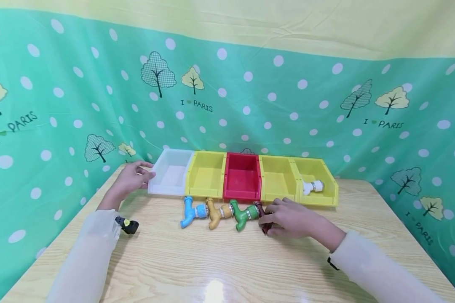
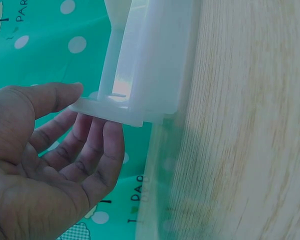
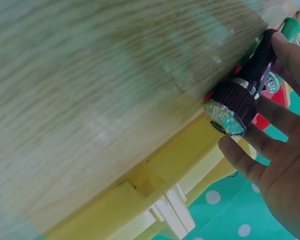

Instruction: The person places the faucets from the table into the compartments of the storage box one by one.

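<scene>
My left hand (image 1: 130, 181) is at the left end of the bin row. In the left wrist view its thumb and fingers pinch the rim of the translucent white bin (image 2: 110, 111). On the table, my right hand (image 1: 292, 219) grips a dark maroon tap (image 3: 242, 95), the thumb at one end and the fingers along its other side. The hand partly covers that tap in the head view. To its left lie a green tap (image 1: 241, 215), an orange-yellow tap (image 1: 214, 214) and a blue tap (image 1: 188, 213), side by side in a line.
Behind the taps, a yellow bin (image 1: 204, 192), a red bin (image 1: 242, 194) and two more yellow bins continue the row rightward. A white tap (image 1: 311, 187) lies in the rightmost bin. A green polka-dot cloth (image 1: 250, 101) hangs behind the wooden table (image 1: 182, 261).
</scene>
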The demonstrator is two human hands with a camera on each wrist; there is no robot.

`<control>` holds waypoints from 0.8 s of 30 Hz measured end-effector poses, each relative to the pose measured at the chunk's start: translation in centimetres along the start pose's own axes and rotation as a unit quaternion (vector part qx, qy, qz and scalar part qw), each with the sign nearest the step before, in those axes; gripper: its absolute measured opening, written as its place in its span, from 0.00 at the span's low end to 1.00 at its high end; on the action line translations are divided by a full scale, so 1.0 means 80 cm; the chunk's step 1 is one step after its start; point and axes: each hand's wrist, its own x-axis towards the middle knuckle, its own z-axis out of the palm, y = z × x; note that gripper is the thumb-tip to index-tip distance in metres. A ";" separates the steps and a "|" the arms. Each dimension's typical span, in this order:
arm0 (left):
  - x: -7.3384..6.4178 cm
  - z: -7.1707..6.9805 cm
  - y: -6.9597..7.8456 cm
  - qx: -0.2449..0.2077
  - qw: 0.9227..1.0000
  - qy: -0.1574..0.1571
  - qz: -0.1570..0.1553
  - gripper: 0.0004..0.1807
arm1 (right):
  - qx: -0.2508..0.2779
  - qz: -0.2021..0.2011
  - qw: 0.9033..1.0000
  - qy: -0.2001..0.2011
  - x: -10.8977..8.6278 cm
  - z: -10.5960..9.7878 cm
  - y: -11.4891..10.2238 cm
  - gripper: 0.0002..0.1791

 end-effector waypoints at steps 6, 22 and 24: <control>0.001 -0.001 0.000 0.001 1.000 -0.001 0.002 0.28 | -0.006 0.008 1.000 -0.012 0.002 0.004 -0.002 0.18; 0.000 -0.001 -0.001 0.003 1.000 -0.001 0.005 0.28 | 0.002 0.010 1.000 -0.015 0.000 0.008 -0.005 0.10; 0.000 -0.001 -0.001 0.003 1.000 -0.002 0.006 0.28 | 0.003 0.009 1.000 -0.015 -0.003 0.008 -0.006 0.10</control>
